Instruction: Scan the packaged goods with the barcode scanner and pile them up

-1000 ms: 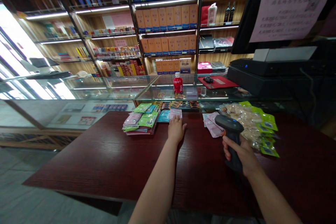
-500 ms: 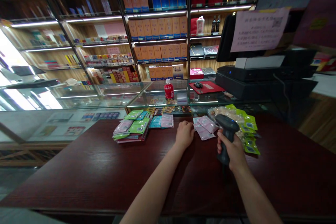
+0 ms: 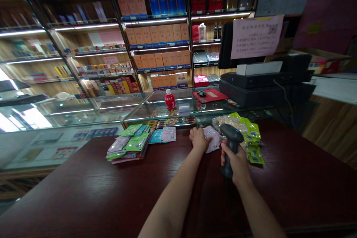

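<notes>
Fingers of the right hand (image 3: 242,167) are clenched around the handle of a dark handheld scanner (image 3: 232,134), held handle-down over the worktop (image 3: 111,193), a small blue light on its head. A little farther out, my left hand (image 3: 199,140) is half-curled, palm down; its thumb meets the edge of some pink packets (image 3: 214,140), but from my end I cannot tell whether they are pinched or merely touched. They lie on the worktop just to the right of that hand, between it and the scanner, so the left is nearer; part is covered, and I can't judge their long axis. Clear bags with bright green ends (image 3: 251,132) sit beyond the scanner to the right, their labels too small for me to read. Over to the left is a pile of green, pink and blue packets (image 3: 136,143). Past these, on the glass case (image 3: 185,98), a red bottle (image 3: 170,101) shows white characters I can't make out. The pink notice (image 3: 255,37) on the monitor (image 3: 225,46) carries rows of Chinese writing and a code square; farthest back, orange-and-blue boxes (image 3: 157,36) give me no readable brand.
</notes>
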